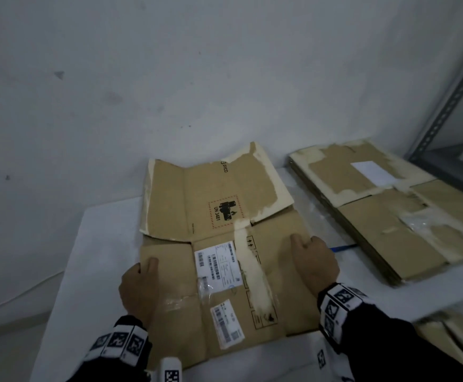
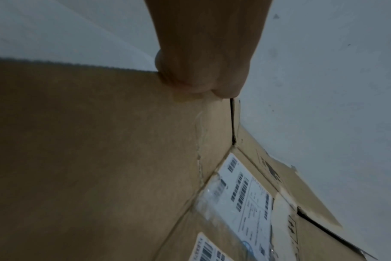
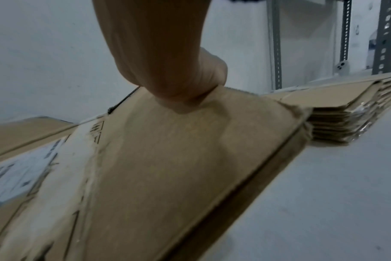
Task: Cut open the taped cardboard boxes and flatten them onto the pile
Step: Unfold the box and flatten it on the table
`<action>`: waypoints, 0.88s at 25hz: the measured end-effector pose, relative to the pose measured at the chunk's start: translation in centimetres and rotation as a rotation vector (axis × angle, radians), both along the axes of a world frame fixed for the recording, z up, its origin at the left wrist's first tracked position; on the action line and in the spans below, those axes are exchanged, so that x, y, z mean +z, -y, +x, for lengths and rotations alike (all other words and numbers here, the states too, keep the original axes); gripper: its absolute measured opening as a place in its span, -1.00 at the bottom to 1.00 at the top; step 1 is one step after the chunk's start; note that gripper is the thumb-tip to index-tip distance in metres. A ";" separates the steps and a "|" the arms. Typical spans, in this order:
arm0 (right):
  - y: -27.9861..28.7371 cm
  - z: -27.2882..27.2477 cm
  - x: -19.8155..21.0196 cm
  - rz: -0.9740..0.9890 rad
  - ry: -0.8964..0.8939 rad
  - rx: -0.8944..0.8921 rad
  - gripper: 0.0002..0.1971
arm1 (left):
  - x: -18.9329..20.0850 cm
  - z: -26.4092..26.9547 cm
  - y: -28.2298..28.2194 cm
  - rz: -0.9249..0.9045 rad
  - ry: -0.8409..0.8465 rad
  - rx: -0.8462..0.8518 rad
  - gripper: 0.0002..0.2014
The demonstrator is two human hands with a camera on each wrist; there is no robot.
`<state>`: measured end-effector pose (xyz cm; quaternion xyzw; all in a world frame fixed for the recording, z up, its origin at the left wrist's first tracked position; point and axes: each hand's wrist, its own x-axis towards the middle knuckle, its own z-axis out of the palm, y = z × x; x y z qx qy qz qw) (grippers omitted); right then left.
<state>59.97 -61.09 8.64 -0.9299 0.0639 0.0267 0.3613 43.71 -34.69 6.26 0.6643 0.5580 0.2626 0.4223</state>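
Observation:
A flattened brown cardboard box [image 1: 224,210] with white shipping labels and torn tape strips lies on the white table [image 1: 100,257], its far flaps bent up against the wall. My left hand [image 1: 142,271] grips the box's left edge with the thumb on top; in the left wrist view the left hand [image 2: 201,70] curls over that edge of the box [image 2: 101,159]. My right hand [image 1: 313,260] grips the right edge the same way, and the right wrist view shows the right hand [image 3: 167,70] clamped on the box [image 3: 179,167]. The pile [image 1: 390,210] of flattened boxes lies to the right.
A thin blue object [image 1: 344,247] lies on the table between the box and the pile [image 3: 337,120]. A grey metal shelf rack [image 1: 450,106] stands at the far right. More cardboard [image 1: 450,343] sits below the table's right edge. The wall runs close behind the table.

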 end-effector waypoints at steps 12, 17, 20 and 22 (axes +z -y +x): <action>23.8 16.6 4.5 0.008 0.205 0.021 -0.42 | 3.5 15.9 22.4 -0.012 0.250 -0.162 -0.51; 30.2 24.2 5.8 -0.034 0.161 0.000 -0.34 | 4.6 22.5 28.5 -0.054 0.272 -0.199 -0.49; 31.9 28.7 6.6 -0.044 0.128 -0.015 -0.28 | 5.3 27.1 29.9 -0.069 0.274 -0.238 -0.50; 32.9 31.1 6.9 -0.078 0.113 -0.046 -0.30 | 4.9 29.9 30.7 -0.109 0.274 -0.278 -0.51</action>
